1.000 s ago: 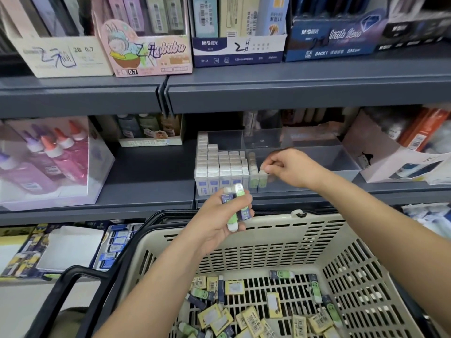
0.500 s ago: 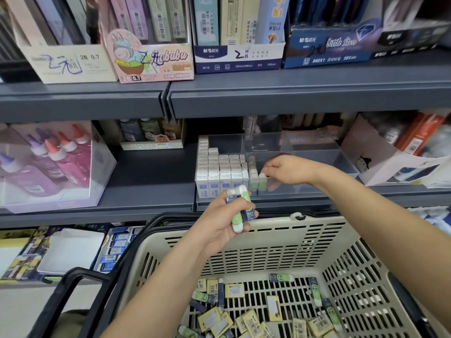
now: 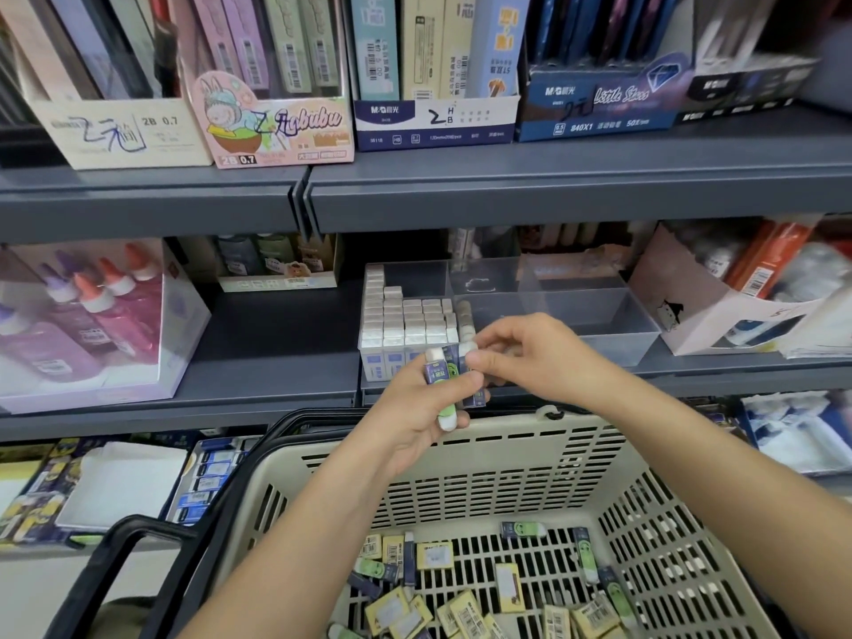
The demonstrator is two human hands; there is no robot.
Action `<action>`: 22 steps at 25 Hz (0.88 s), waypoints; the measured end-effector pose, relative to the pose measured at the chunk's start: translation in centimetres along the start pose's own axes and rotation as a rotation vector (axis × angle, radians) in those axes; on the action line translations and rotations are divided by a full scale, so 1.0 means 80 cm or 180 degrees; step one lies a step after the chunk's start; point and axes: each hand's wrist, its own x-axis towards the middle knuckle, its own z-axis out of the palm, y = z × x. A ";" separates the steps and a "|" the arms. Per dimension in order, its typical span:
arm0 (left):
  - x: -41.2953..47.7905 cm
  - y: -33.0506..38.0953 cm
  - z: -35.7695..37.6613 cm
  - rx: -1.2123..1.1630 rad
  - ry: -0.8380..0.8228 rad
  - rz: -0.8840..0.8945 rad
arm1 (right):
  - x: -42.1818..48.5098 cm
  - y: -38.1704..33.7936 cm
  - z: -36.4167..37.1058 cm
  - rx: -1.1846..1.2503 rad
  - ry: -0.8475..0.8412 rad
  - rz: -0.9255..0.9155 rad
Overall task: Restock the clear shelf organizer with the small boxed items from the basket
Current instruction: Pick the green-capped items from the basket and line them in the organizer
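Head view. Risk: tugging one box out of the bunch could loosen the others, and they'd drop into the basket (image 3: pixel 461 458) below the organizer (image 3: pixel 608 325). A clumsy slot-in could topple the standing rows (image 3: pixel 405 320) in the organizer's left part.

Left hand (image 3: pixel 410 422), just in front of the organizer, is curled tight round a few boxes (image 3: pixel 435 368). Right hand (image 3: pixel 539 357) has its fingers (image 3: pixel 484 362) narrow, pinching one box's top. More boxes lie loose in the basket.
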 end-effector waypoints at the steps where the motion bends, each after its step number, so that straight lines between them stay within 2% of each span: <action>1: 0.001 0.000 0.001 0.0056 -0.0010 0.0022 | -0.003 0.000 0.003 0.0203 0.0009 0.0082; 4: 0.000 -0.002 0.002 0.0248 0.0006 0.0072 | -0.006 0.004 -0.004 0.0838 -0.0030 0.0297; 7: 0.000 0.001 -0.004 0.0123 0.0330 0.0198 | 0.006 0.008 -0.032 0.1131 0.0419 0.0283; 9: 0.000 0.004 -0.011 -0.0007 0.0546 0.0237 | 0.023 0.011 -0.047 0.0844 0.0883 0.0177; 11: -0.002 0.005 -0.016 -0.0058 0.0590 0.0244 | 0.040 0.015 -0.047 0.0086 0.1057 0.0114; 13: -0.004 0.003 -0.019 -0.0077 0.0511 0.0247 | 0.053 0.020 -0.038 -0.0387 0.0817 0.0200; 18: -0.004 -0.001 -0.027 -0.0177 0.0365 0.0195 | 0.063 0.030 -0.022 -0.0513 0.0279 0.0359; 22: -0.003 -0.004 -0.025 -0.0228 0.0271 0.0144 | 0.068 0.036 -0.018 -0.1080 -0.0107 0.0414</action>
